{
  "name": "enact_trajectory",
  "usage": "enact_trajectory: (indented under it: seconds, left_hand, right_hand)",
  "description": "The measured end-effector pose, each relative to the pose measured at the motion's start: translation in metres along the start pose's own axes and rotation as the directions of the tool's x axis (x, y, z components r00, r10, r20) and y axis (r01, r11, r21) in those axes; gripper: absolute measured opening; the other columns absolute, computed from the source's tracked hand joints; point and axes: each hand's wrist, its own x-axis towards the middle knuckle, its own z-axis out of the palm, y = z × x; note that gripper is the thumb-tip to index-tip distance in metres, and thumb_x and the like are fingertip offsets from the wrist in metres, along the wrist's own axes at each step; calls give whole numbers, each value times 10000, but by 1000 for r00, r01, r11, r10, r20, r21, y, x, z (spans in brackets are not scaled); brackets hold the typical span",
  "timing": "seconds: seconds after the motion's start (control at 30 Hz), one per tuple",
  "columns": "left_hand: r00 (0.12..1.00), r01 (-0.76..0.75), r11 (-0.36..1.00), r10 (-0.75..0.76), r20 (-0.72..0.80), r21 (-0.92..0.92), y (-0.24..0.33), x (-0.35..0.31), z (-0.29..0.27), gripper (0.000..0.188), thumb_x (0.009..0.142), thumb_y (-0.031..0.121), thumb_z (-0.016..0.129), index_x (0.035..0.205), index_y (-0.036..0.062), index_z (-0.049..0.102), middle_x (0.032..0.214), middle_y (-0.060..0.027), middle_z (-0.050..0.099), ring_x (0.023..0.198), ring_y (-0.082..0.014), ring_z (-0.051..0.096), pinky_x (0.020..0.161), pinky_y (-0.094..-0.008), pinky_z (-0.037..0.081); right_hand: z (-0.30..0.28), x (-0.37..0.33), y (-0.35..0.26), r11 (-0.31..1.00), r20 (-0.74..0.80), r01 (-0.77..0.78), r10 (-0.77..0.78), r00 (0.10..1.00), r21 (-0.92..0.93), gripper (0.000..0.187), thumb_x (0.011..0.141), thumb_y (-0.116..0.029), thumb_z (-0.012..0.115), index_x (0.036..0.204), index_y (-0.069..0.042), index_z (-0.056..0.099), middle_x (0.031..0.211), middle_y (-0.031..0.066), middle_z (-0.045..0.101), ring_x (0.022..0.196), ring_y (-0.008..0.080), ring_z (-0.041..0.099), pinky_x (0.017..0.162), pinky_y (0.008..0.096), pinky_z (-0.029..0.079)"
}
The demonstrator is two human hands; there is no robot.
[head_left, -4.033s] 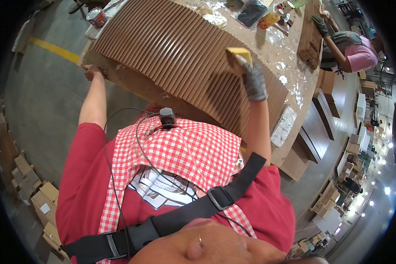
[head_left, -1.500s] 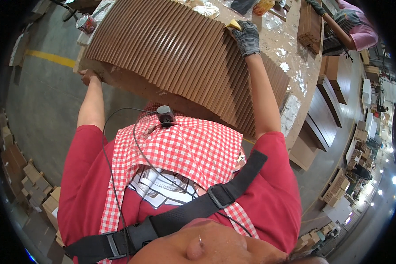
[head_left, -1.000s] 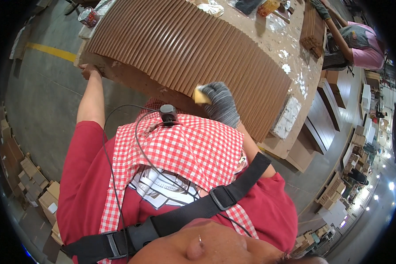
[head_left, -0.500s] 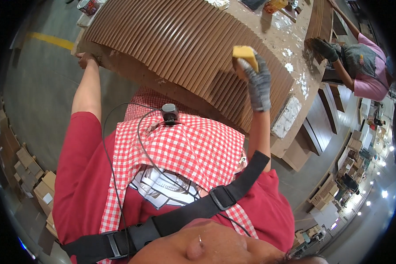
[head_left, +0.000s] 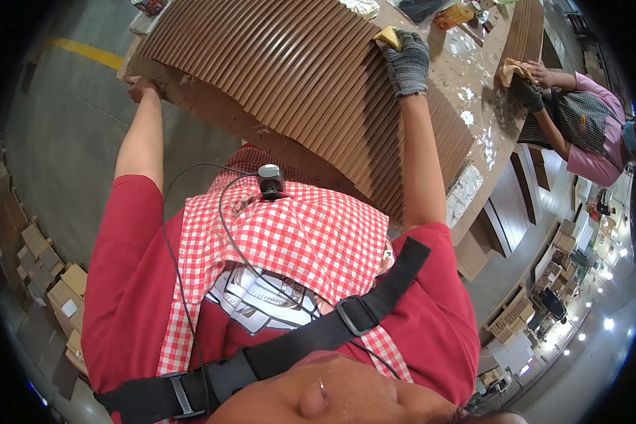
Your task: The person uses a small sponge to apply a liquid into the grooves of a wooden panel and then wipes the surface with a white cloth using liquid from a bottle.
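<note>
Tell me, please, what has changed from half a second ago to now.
The gloved right hand has moved away from the body, toward the far edge of the ribbed brown surface, still holding the yellow sponge. The co-worker's bare hand has drawn in beside their gloved hand, at a tan cloth. The left hand stays at the table's edge; the ribbed surface lies as before.

We log a yellow floor line point(head_left: 85, 53) beyond and left of the left hand point(head_left: 143, 89); amber bottle point(head_left: 454, 15) beyond the right hand point(head_left: 406, 62); co-worker point(head_left: 595, 124) right of that hand.
</note>
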Motion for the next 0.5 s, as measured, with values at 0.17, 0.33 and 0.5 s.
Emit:
enact_trajectory:
  seconds: [0.17, 0.33, 0.5]
  left_hand:
    - [999, 4, 1000, -3, 49, -30, 0, 2, 1, 723, 1008, 518, 277, 1197, -111, 579, 1225, -315, 588, 1120, -444, 586, 978, -510, 475]
    - [999, -1, 998, 3, 42, -61, 7, -17, -6, 727, 1010, 523, 270, 1180, -106, 594, 1214, -310, 593, 1099, -443, 595, 962, -509, 487]
    - [1000, 20, 1000, -20, 19, 4, 9, -11, -2, 722, 1013, 516, 264, 1209, -105, 576, 1231, -305, 585, 1109, -443, 590, 961, -515, 489]
  right_hand:
    - [-6, 0, -11, 997, -40, 7, -4, 999, 73, 426, 781, -296, 802, 1105, -42, 698, 1032, 157, 680, 939, 324, 642, 856, 398, 512]
    - [-6, -7, -36, 999, 62, 5, -2, 998, -39, 388, 800, -293, 793, 1075, -34, 705, 993, 152, 686, 900, 294, 658, 847, 386, 532]
    - [-27, -83, -90, 997, 238, -39, 21, 971, 73, 408, 743, -188, 816, 1113, -84, 680, 1074, 137, 660, 1009, 307, 608, 898, 404, 522]
